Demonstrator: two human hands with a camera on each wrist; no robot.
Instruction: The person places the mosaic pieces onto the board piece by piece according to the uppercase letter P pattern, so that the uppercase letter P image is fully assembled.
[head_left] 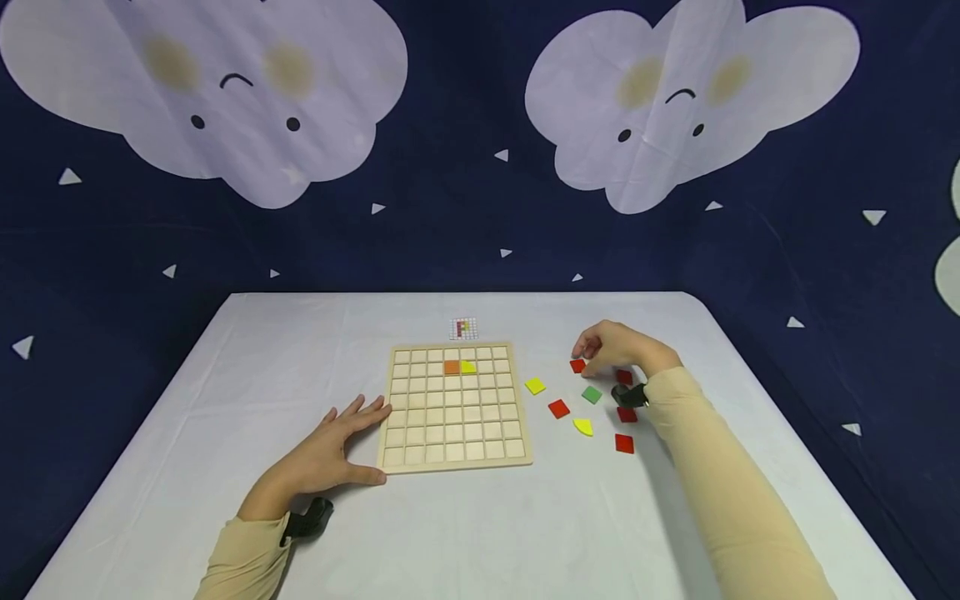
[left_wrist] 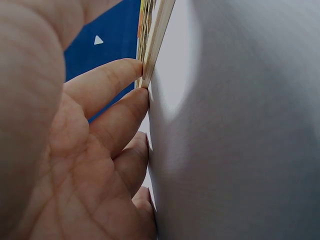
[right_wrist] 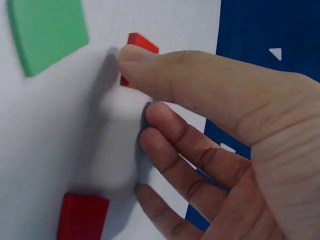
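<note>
A wooden grid board [head_left: 456, 468] lies on the table, with an orange square tile [head_left: 452, 367] and a yellow quarter-round tile [head_left: 468, 367] side by side in its upper cells. My left hand [head_left: 322, 457] is spread at the board's left side, fingertips on its edge and thumb at the near left corner. In the left wrist view, fingertips [left_wrist: 135, 67] touch the board's wooden edge [left_wrist: 159, 37]. My right hand [head_left: 618, 346] pinches a red square tile [head_left: 577, 366] at the table surface. The right wrist view shows the thumb partly covering that red tile [right_wrist: 142, 43]; the index finger is hidden.
Right of the board lie a yellow square [head_left: 535, 386], a green square [head_left: 592, 394], a yellow quarter-round [head_left: 582, 427] and several red squares [head_left: 558, 408], some beneath the right wrist. A small pattern card [head_left: 463, 328] lies behind the board. A dark cloud-print cloth [head_left: 450, 242] hangs behind the table.
</note>
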